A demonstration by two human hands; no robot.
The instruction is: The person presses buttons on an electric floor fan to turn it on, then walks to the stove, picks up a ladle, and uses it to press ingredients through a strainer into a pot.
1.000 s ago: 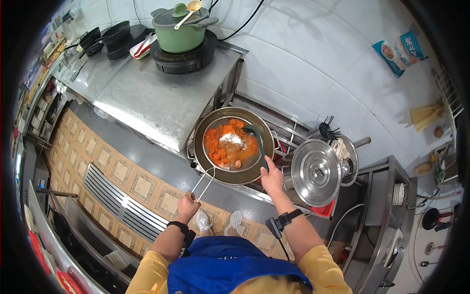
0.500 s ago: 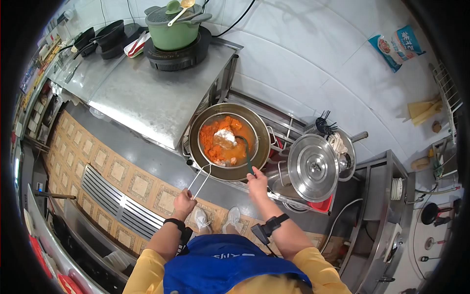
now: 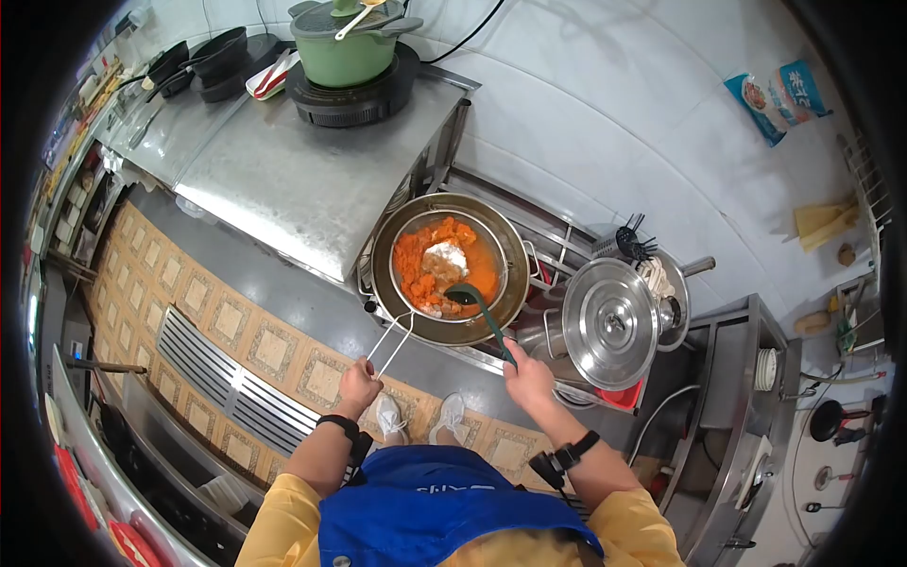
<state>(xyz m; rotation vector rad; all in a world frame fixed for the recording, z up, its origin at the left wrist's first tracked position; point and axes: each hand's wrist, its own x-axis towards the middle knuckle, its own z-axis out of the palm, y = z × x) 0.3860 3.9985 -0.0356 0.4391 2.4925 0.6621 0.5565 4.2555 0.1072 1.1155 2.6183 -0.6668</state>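
Ladle (image 3: 484,312) at the near side of the orange mash (image 3: 412,260), right hand (image 3: 528,380) wrapped round its grip; left hand (image 3: 359,387) closes on the wire handle (image 3: 398,350) of the strainer (image 3: 506,267) holding that mash, white clump (image 3: 448,253) and all, inside the wide metal pot (image 3: 382,269)!

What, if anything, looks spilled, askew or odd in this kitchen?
No spill shows around the wide brownish metal pot; the soft orange mash sits within the round metal strainer. One mild oddity, upper right: a blue-and-white plastic packet against the white tiled wall, with no support visible.
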